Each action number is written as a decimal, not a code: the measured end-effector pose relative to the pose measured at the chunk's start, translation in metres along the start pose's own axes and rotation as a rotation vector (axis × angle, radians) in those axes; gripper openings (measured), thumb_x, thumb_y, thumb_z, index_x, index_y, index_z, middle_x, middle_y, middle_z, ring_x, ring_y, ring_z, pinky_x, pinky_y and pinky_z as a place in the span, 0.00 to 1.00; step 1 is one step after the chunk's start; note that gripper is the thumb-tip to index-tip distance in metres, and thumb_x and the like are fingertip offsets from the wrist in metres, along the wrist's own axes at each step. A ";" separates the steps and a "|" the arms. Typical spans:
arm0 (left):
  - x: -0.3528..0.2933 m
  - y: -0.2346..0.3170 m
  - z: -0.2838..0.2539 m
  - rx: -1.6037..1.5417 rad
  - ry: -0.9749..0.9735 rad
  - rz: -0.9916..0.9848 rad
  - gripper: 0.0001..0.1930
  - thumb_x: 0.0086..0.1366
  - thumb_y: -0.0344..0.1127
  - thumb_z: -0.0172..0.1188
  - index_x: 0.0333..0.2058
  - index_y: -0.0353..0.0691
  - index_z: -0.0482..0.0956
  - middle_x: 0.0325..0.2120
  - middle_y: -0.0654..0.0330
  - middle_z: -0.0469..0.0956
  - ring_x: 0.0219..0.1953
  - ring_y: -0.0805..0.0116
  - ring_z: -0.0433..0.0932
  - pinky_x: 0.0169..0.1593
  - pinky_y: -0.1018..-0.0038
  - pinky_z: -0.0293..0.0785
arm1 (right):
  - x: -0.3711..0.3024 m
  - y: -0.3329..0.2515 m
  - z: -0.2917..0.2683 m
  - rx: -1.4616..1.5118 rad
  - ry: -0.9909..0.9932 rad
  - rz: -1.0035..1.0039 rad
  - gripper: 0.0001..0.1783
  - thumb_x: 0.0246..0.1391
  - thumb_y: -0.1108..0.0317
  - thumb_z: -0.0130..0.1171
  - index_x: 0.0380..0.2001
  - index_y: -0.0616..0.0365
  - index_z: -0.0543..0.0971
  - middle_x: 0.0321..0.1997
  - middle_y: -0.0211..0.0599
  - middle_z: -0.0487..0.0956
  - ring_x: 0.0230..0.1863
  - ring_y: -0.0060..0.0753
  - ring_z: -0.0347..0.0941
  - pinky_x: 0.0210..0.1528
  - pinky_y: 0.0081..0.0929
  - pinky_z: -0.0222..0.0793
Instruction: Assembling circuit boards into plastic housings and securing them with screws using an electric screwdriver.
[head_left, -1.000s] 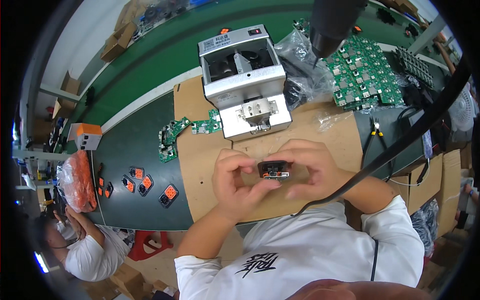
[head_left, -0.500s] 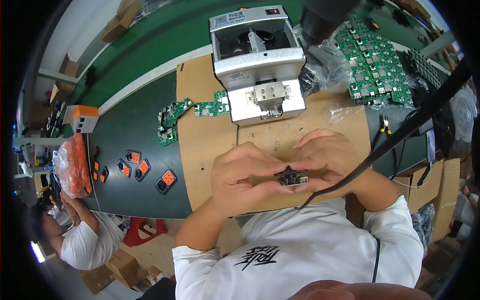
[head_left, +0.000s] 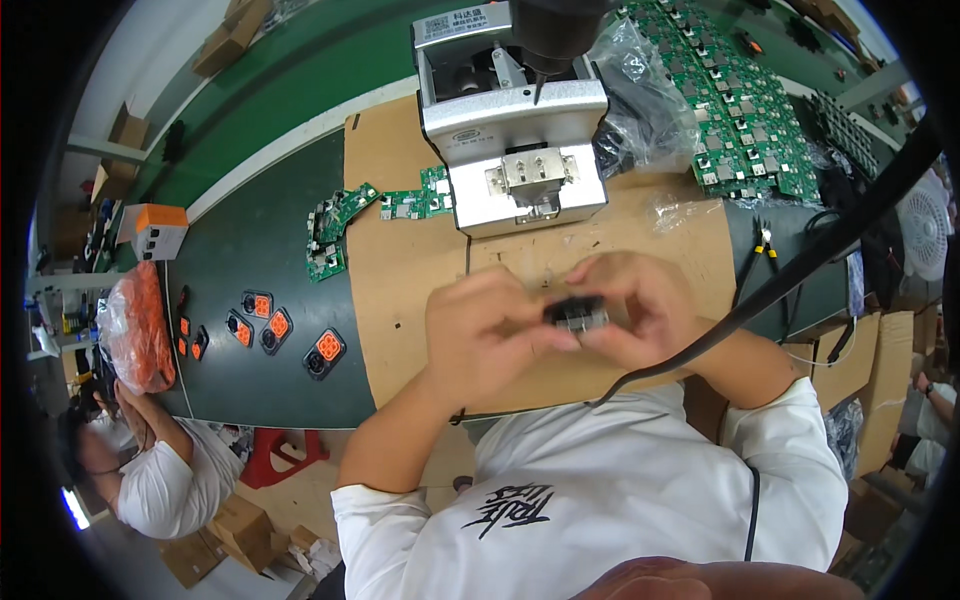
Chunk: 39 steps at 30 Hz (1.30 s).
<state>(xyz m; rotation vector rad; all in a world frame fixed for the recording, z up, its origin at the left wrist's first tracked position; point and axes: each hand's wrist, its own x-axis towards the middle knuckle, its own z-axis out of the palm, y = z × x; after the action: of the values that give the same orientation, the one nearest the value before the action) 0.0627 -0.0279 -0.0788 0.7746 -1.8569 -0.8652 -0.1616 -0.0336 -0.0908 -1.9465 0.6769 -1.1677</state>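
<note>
Above the cardboard sheet, I hold a small black electronic unit with a silvery, metallic-looking side. My left hand grips one side of it between thumb and fingers, and my right hand pinches the other. Both hands are somewhat smeared by motion, and the fingers cover much of the unit. Beyond my hands stands a silver screw feeder. A dark electric screwdriver hangs over it, its thin bit pointing down.
Green circuit boards lie left of the feeder, with a stack of board panels at the far right. Several black-and-orange housings rest on the left. Pliers lie right, near a thick black cable. Another person sits at left.
The electronic unit has turned in my fingers, and both hands have shifted slightly. The screwdriver has swung left across the feeder's top, and the view has moved a little.
</note>
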 end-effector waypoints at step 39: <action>0.133 0.039 -0.004 -0.577 0.330 -0.148 0.52 0.39 0.90 0.41 0.35 0.40 0.71 0.12 0.67 0.65 0.13 0.72 0.64 0.23 0.72 0.65 | 0.008 0.004 -0.023 1.213 0.242 1.002 0.42 0.54 0.21 0.31 0.34 0.53 0.70 0.17 0.29 0.67 0.12 0.25 0.61 0.14 0.28 0.57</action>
<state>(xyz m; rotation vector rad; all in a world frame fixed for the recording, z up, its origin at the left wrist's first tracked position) 0.0095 -0.1129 0.0173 0.6403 -1.1834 -1.2120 -0.1785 -0.0495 -0.0834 -0.3328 0.6727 -0.7923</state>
